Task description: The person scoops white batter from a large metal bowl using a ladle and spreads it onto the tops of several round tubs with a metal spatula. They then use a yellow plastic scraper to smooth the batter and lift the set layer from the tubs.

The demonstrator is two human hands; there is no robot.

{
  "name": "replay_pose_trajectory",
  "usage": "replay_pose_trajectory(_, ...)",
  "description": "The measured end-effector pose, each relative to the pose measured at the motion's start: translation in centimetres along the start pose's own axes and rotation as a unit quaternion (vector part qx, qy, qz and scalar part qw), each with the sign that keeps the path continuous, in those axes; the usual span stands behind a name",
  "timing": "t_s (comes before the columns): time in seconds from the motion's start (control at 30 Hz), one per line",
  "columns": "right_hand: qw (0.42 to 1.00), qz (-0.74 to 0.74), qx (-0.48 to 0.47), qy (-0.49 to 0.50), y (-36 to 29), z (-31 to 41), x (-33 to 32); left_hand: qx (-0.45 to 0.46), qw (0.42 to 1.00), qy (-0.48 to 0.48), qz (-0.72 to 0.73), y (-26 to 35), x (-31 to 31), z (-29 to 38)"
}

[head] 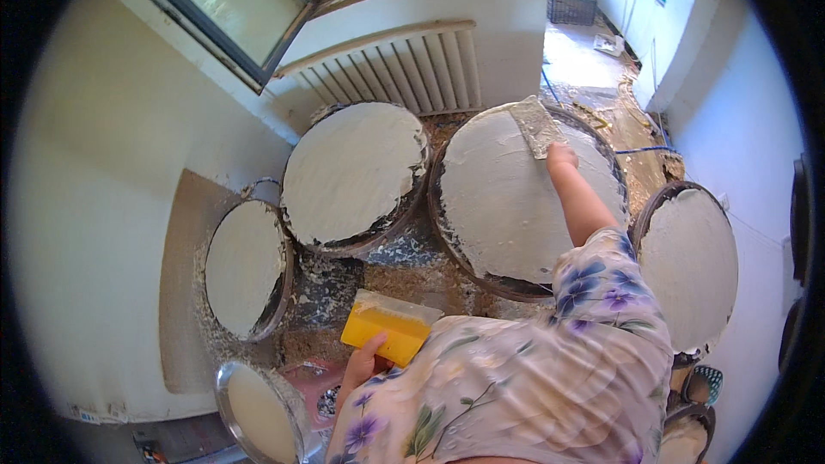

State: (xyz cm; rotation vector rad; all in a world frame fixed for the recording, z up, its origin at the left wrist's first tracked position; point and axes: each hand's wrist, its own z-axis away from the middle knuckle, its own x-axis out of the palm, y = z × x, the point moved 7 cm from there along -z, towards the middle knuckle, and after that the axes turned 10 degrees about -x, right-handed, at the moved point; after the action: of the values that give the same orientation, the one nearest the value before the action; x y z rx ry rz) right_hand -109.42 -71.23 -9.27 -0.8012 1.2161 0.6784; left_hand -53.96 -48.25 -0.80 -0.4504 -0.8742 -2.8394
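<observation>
My right hand (562,156) is shut on a flat rectangular spreading blade (536,127) coated with pale paste. The blade rests on the far part of a large round dark-rimmed panel (496,206), whose top is covered in a cream-white layer. Down near my waist, my left hand (364,361) grips a yellow plastic scraper (387,330) with a paste-smeared edge. Another coated round panel (354,174) stands just left of the large one. Smaller coated rounds sit at the far left (245,267) and at the right (689,270). Dark gaps show along their rims.
At lower left, a metal basin (261,412) holds cream liquid beside a pink stool (312,386). A radiator (399,71) lines the back wall below an open window (219,6). Paste and debris litter the floor (412,277). A slipper (702,385) lies at lower right.
</observation>
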Motion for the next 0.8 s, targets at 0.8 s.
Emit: replay_pose_trajectory(0.8, 0.973, -0.109, 0.158, 0.129, 24.3, 27.0, -0.6, 0.036, 0.996, -0.071, 0.027, 6.6, 1.7, -0.5)
